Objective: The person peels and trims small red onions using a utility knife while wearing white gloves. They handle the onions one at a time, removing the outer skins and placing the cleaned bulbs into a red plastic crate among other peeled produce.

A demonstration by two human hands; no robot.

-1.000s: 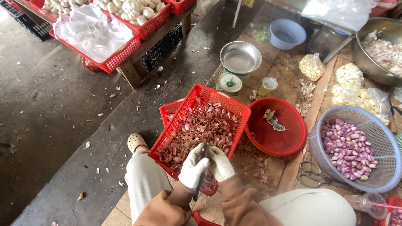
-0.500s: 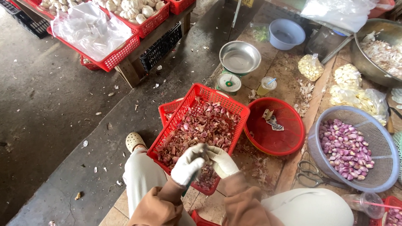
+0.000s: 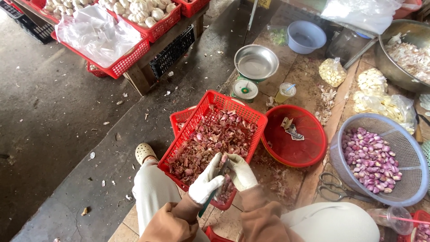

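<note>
Both my hands wear white gloves and meet over the near edge of a red slotted basket (image 3: 186,134) full of purple-brown shallot peels (image 3: 210,141). My left hand (image 3: 205,184) is closed on a small knife (image 3: 209,200); its dark handle sticks out below the fist and the blade points up between the hands. My right hand (image 3: 240,172) pinches a small shallot (image 3: 223,158) against the blade. The shallot is mostly hidden by my fingers.
Right of the basket are a red bowl (image 3: 313,152), a grey colander of peeled shallots (image 3: 405,192) and scissors (image 3: 333,190). Behind stand a scale with a metal pan (image 3: 256,62), a blue bowl (image 3: 306,36) and bagged garlic (image 3: 332,71). My knee (image 3: 150,192) is at left.
My hands stay together over the basket's near edge, with only small finger and knife movements. The view has shifted slightly.
</note>
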